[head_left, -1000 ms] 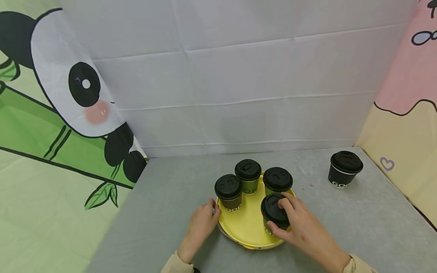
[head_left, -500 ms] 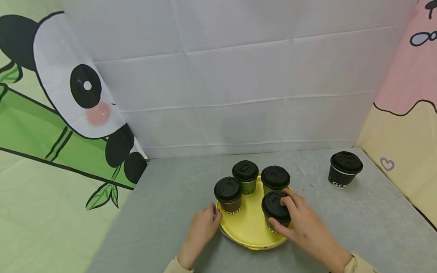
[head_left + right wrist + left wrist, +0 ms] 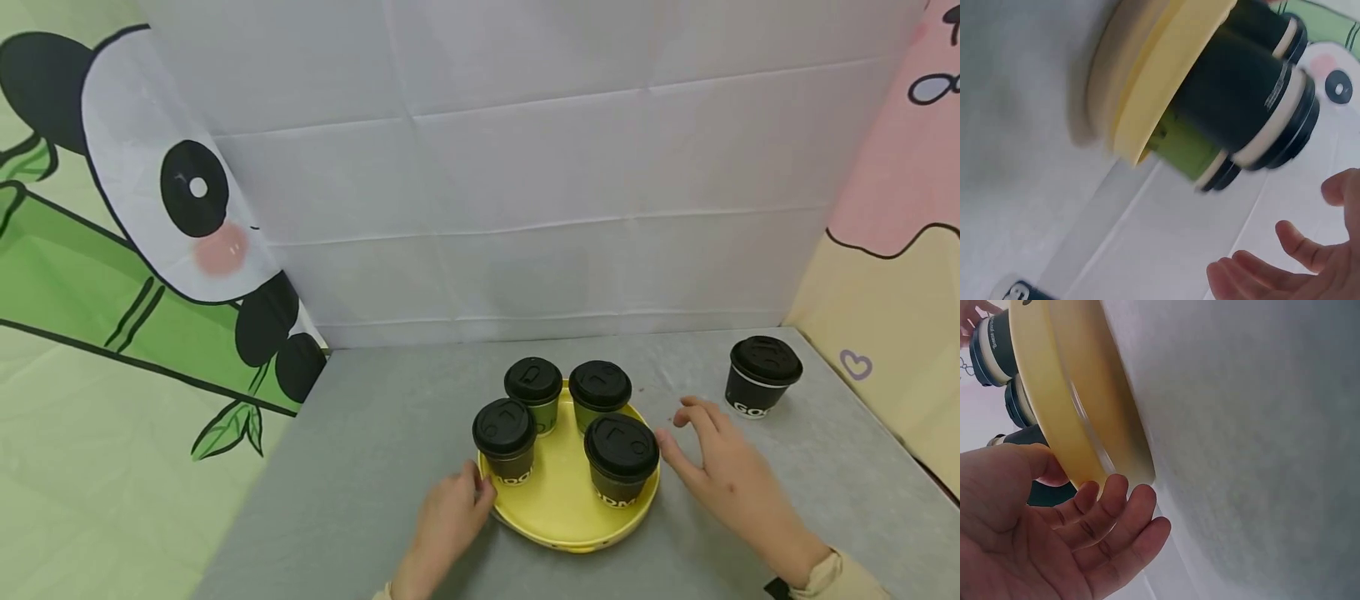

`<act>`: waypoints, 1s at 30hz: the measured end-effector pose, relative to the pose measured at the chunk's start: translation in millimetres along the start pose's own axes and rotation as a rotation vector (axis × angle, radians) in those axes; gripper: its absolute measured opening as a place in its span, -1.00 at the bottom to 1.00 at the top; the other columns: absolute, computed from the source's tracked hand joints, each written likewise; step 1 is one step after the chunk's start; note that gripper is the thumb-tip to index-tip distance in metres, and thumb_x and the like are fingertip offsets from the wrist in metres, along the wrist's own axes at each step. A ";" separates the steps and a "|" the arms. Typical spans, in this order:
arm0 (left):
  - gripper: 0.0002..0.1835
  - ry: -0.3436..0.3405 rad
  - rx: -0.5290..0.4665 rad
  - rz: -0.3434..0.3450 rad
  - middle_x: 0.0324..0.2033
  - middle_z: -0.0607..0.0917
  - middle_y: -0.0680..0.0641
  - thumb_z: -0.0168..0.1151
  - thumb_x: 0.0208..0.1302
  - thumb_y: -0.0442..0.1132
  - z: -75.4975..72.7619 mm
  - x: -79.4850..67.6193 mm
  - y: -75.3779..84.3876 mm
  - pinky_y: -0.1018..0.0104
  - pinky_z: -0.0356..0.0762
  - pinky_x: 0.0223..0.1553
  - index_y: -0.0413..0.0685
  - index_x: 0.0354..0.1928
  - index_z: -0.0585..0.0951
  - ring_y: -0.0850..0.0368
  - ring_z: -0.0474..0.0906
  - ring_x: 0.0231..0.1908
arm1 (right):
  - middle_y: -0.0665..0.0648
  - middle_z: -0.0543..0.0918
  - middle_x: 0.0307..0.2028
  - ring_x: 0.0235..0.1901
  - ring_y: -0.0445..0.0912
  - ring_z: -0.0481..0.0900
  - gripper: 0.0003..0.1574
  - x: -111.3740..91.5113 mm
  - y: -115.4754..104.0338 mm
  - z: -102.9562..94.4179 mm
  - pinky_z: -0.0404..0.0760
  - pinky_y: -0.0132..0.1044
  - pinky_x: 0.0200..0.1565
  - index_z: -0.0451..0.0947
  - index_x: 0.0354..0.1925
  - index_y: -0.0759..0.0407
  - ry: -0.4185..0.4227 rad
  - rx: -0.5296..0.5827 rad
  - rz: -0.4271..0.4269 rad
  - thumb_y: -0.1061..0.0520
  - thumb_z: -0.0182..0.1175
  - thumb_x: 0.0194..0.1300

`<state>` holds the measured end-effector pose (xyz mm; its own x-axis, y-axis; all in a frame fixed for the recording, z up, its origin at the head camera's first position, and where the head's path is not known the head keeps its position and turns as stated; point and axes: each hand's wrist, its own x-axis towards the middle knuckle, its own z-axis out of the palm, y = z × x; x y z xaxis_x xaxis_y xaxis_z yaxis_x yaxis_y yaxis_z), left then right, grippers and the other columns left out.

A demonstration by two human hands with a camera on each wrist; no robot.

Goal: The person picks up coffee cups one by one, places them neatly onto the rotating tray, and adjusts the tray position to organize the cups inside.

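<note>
A round yellow tray [image 3: 558, 529] carries several lidded paper coffee cups. My left hand [image 3: 450, 517] pinches its left rim, thumb [image 3: 1047, 465] over the edge and curled fingers against the outer side. Right beside that hand stands the left cup [image 3: 506, 433]. Two more cups, a back one [image 3: 534, 390] and a back right one [image 3: 598, 392], stand behind. At the front right is a dark cup [image 3: 621, 458] with a black lid. My right hand [image 3: 731, 475] holds nothing; its thumb is close by that cup's lid and its fingers are loosely bent.
Another black lidded cup [image 3: 761, 375] stands by itself on the grey tabletop [image 3: 360, 433], far right near the table's edge. A white cloth wall [image 3: 525, 167] rises behind. Printed cloths with a panda [image 3: 187, 192] and a pink shape flank the table.
My right hand has let go of the front right cup and moved right. The tray has turned a little counterclockwise with its cups, my left hand staying on the rim.
</note>
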<state>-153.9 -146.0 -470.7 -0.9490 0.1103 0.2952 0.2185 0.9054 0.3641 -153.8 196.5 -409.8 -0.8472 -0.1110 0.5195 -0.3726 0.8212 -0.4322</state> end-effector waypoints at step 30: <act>-0.62 -0.162 -0.023 -0.078 -0.71 0.31 0.17 0.17 0.38 -0.01 -0.4 -28.0 29.3 0.35 0.17 -0.66 0.13 -0.60 0.35 0.28 0.20 -0.72 | 0.70 0.10 0.31 0.27 0.71 -0.01 -0.20 54.8 146.4 5.0 0.19 0.63 -0.16 0.25 0.33 0.38 0.047 -0.175 0.194 -0.12 0.22 0.40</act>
<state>-120.9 -122.8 -468.0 -0.9870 0.1064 0.1200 0.1463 0.9043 0.4010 -256.7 307.8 -448.3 -0.8763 0.0807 0.4750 -0.1306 0.9092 -0.3953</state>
